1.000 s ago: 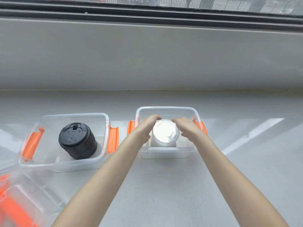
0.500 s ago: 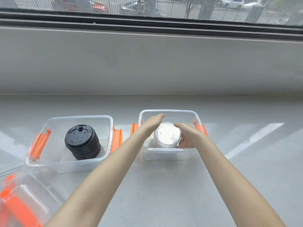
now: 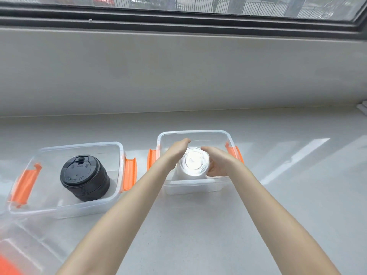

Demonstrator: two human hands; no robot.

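Observation:
A stack of white, translucent cup lids (image 3: 194,162) stands inside the clear box with orange clips (image 3: 198,133) at the middle of the counter. My left hand (image 3: 176,153) lies along the stack's left side with its fingers straight, reaching toward the box's back wall. My right hand (image 3: 217,163) is on the stack's right side, thumb at the top rim and fingers curled round the lower edge. The bottom of the stack is hidden by my hands and the box wall.
To the left, a second clear box with orange clips (image 3: 83,145) holds a stack of black cup lids (image 3: 84,176). Another clear plastic piece with orange parts (image 3: 17,253) lies at the bottom left corner. A grey wall under a window closes off the back of the counter.
My right hand has dropped lower beside the white stack and curled its fingers round it. My left hand has stayed against the stack's left side.

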